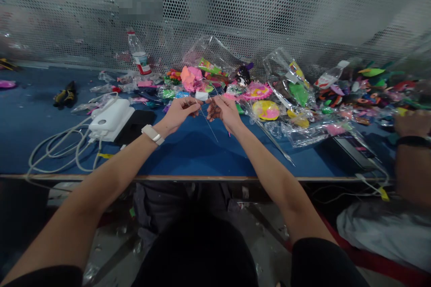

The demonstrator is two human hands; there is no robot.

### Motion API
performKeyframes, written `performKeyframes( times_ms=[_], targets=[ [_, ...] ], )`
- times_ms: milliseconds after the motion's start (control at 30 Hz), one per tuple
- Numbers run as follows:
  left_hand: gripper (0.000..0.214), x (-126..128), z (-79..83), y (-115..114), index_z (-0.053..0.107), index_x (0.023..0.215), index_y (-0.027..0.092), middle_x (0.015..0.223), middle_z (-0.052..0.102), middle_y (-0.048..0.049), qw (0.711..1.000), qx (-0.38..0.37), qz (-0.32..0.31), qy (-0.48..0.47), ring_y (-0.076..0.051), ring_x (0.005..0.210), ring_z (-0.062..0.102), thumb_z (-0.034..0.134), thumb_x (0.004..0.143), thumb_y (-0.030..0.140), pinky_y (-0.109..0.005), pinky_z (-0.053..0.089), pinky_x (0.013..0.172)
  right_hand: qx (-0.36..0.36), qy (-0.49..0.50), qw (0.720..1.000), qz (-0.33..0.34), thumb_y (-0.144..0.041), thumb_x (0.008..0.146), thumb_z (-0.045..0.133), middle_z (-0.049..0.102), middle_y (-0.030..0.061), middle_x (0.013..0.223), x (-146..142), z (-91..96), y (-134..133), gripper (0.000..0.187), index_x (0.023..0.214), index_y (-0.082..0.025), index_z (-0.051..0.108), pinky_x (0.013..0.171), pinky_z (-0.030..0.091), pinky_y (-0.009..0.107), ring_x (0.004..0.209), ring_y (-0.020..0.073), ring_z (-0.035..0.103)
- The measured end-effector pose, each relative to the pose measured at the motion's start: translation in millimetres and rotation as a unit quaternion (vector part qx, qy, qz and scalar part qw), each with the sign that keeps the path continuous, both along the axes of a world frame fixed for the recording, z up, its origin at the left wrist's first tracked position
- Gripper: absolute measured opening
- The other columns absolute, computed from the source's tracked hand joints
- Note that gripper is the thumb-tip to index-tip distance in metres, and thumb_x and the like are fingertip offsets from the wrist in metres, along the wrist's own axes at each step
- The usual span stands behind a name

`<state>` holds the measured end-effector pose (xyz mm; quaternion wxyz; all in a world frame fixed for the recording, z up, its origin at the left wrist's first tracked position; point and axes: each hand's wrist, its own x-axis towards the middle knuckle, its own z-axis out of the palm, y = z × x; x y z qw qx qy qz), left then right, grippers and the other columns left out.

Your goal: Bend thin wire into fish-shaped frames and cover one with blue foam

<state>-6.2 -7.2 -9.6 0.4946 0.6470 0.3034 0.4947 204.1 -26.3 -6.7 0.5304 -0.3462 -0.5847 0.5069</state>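
My left hand (182, 113), with a pale band on its wrist, pinches a thin wire-like strand (211, 129) above the blue table. Close beside it, my right hand (226, 111) has its fingers curled and pressed together on the same fine strand. One straight end slants down toward me between the hands, and a thin curve shows above them. Whether it is wire or stiff thread is hard to make out. Just behind my fingers lies a small white piece (202, 96). A pink crumpled clay-like lump (191, 78) sits farther back.
White adapter (111, 119) and coiled cable lie left, near black-yellow pliers (65, 95). Bottles (139, 56) and clear-bagged colourful pieces (266, 110) line the perforated metal screen (229, 4). Long thin rods (274, 141) and a phone (350, 150) lie right, by another person's arm (412, 161).
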Motion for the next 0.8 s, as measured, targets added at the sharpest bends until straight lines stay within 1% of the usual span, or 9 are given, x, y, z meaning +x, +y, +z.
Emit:
performKeyframes(
  times_ms=[167,300,567,800],
  targets=[
    [0.012,0.0,-0.8,1.0,0.080,0.098,0.019,0.076,0.070,-0.0025,1.000,-0.001,-0.001,-0.001,-0.014,0.070,0.066,0.081,0.091,0.029,-0.028,0.054,0.068,0.009,0.009,1.000,0.008,-0.075,0.096,0.070,0.070,0.0027,0.081,0.6,-2.0,1.0,0.053,0.105,-0.023,0.074,0.055,0.058,0.030,0.064,0.0167,0.069],
    [0.012,-0.4,-1.3,2.1,0.080,0.099,0.020,0.076,0.070,-0.0027,1.000,0.005,0.002,0.005,-0.014,0.071,0.067,0.080,0.091,0.029,-0.028,0.054,0.068,0.019,0.015,1.000,0.016,-0.073,0.097,0.071,0.069,0.0033,0.081,1.5,-4.0,2.4,0.051,0.105,-0.023,0.074,0.055,0.057,0.031,0.063,0.0170,0.068],
    [0.016,0.0,0.4,-0.3,0.081,0.099,0.021,0.075,0.071,-0.0033,1.000,0.015,0.009,0.008,-0.014,0.070,0.066,0.082,0.089,0.034,-0.030,0.055,0.068,0.000,-0.008,1.000,0.000,-0.076,0.097,0.068,0.070,0.0030,0.084,1.1,-0.3,-0.2,0.055,0.107,-0.022,0.073,0.057,0.058,0.030,0.066,0.0166,0.069],
    [0.018,0.2,2.4,-1.6,0.082,0.097,0.021,0.073,0.071,-0.0032,1.000,0.019,0.005,0.001,-0.014,0.068,0.066,0.085,0.087,0.035,-0.030,0.055,0.067,-0.004,-0.015,1.000,-0.007,-0.070,0.099,0.069,0.069,0.0022,0.082,-0.6,2.8,-2.4,0.047,0.104,-0.023,0.072,0.055,0.057,0.028,0.062,0.0151,0.069]
  ],
)
